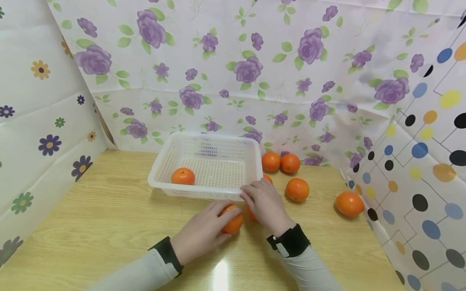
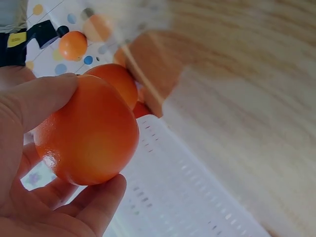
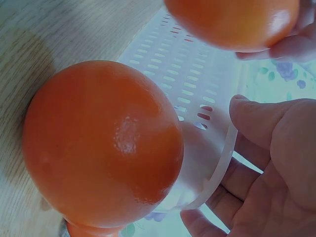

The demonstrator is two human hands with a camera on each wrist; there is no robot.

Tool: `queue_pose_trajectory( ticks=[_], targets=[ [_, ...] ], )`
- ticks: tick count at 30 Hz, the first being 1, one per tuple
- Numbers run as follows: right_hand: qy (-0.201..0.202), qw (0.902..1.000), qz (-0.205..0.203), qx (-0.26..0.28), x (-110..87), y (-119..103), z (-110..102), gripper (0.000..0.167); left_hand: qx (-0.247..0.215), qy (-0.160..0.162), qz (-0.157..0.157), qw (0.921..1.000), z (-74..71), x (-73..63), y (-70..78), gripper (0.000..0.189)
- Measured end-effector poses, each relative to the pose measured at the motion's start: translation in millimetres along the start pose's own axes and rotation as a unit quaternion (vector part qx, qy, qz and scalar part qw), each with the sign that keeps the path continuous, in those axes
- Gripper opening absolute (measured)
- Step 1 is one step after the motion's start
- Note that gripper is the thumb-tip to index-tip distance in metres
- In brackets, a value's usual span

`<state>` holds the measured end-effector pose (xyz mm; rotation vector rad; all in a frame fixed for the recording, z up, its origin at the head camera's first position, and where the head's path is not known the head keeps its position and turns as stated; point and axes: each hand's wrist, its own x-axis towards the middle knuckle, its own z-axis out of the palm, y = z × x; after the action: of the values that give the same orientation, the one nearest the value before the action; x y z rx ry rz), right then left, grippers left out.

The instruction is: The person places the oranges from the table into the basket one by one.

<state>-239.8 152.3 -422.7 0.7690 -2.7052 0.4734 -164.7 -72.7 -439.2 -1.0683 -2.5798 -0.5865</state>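
altogether, eight oranges (image 1: 297,190), one basket (image 1: 200,189); left fingers (image 2: 104,201) curled round one orange (image 2: 91,133), right fingers (image 3: 242,177) round its rim—the basket's.

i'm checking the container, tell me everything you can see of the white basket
The basket is white, rectangular and open-topped, apparently plastic, with rounded corners, a smooth rim, slotted walls and a perforated bottom. It stands upright on the wood-grain table, before the floral backdrop. One orange fruit lies inside, toward the near left corner. The right grip holds the rim at the near right corner.
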Motion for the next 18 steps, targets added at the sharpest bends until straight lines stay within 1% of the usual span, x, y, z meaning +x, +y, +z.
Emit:
queue_pose_trajectory(
  ticks=[8, 14, 18],
  targets=[
    [-0.002, 1.0, 0.0, 0.003, 0.0, -1, -1, 0.023, 0.013, 0.012, 0.008, 0.9998, -18.3, -6.2, 5.7, 0.07],
    [-0.008, 1.0, 0.004, 0.003, 0.1, 0, -1, 0.023, 0.022, 0.039, 0.027, 0.9986, -31.6, -5.2, 9.8, 0.073],
    [-0.008, 1.0, 0.0, 0.005, 0.0, 0, -1, 0.024, 0.022, 0.051, 0.033, 0.9979, -39.1, -3.1, 10.3, 0.075]
  ],
)
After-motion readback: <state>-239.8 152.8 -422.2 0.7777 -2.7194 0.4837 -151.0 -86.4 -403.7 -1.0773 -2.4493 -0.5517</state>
